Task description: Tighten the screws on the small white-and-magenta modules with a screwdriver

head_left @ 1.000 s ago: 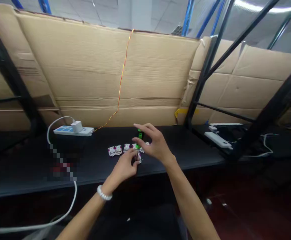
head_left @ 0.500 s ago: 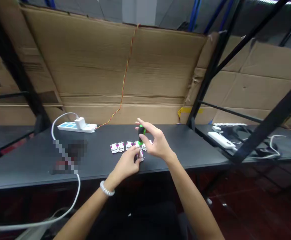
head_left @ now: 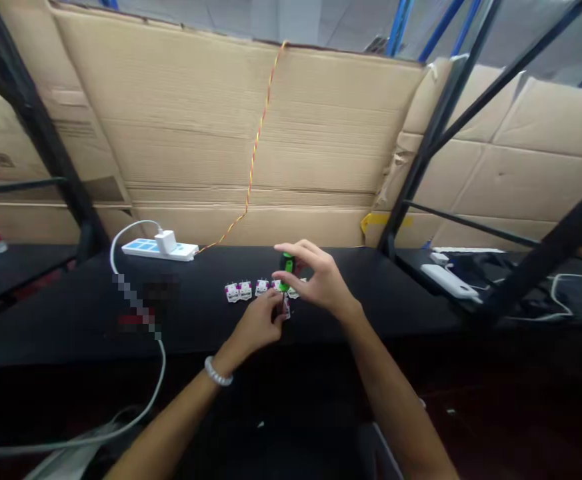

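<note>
head view: two hands working a screwdriver over small modules

right grip (head_left: 318,280) curls around the green-handled screwdriver (head_left: 287,264), held upright above the modules (head_left: 238,291); left grip (head_left: 257,327) is pressed together low by its shaft, what it pinches hidden. modules sit in a row on the black counter (head_left: 371,313), right of the power strip (head_left: 158,249).

Screwdriver handle (head_left: 287,263) green, black; modules (head_left: 233,292) white, magenta; power strip (head_left: 141,249) white, blue.

The black table (head_left: 205,283) carries a white power strip (head_left: 143,249), a white cable (head_left: 113,257) and a short row of small white electronic modules (head_left: 238,291).
</note>
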`<state>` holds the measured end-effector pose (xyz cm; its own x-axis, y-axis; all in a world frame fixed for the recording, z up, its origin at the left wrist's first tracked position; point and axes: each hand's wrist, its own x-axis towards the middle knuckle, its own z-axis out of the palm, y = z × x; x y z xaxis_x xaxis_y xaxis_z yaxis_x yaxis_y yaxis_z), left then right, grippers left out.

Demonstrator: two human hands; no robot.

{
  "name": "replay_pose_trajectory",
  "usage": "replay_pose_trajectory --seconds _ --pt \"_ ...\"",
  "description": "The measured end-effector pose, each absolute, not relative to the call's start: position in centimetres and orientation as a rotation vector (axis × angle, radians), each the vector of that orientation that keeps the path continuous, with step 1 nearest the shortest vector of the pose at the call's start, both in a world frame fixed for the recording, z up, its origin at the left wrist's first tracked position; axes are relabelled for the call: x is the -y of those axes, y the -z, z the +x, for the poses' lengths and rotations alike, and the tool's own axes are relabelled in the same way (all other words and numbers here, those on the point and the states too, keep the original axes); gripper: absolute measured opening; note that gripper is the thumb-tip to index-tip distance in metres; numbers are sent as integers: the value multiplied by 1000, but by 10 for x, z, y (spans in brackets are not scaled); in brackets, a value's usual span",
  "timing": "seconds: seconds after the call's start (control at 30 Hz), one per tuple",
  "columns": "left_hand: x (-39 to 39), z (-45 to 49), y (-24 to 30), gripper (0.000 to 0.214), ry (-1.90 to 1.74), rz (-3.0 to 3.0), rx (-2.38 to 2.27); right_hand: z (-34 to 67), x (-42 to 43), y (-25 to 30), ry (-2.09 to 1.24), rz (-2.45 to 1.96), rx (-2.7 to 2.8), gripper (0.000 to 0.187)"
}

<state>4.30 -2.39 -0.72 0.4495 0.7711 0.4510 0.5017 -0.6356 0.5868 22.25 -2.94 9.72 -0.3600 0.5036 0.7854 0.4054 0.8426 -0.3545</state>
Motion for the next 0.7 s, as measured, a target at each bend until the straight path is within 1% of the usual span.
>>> replay_pose_trajectory --seconds 0.1,0.27,0.4,0.5,0.67,0.7 --pt "24 43 7 15 -1019 2328 -1071 219 32 -98 -84 -667 1999 43" --pt "26 45 6 17 -1028 2322 -1076 220 38 -98 -257 -627 2039 58" --pt "27 45 4 17 -1027 2315 -1095 224 39 -100 -339 -587 2085 63" --pt "26 45 4 17 -1012 2326 -1107 224 37 -102 -331 -586 2071 58" --pt "26 45 6 18 -1024 2319 -1090 222 33 -102 -125 -708 2009 36" --pt "26 45 7 18 -1025 2320 -1090 222 33 -102 -100 -727 1992 34"
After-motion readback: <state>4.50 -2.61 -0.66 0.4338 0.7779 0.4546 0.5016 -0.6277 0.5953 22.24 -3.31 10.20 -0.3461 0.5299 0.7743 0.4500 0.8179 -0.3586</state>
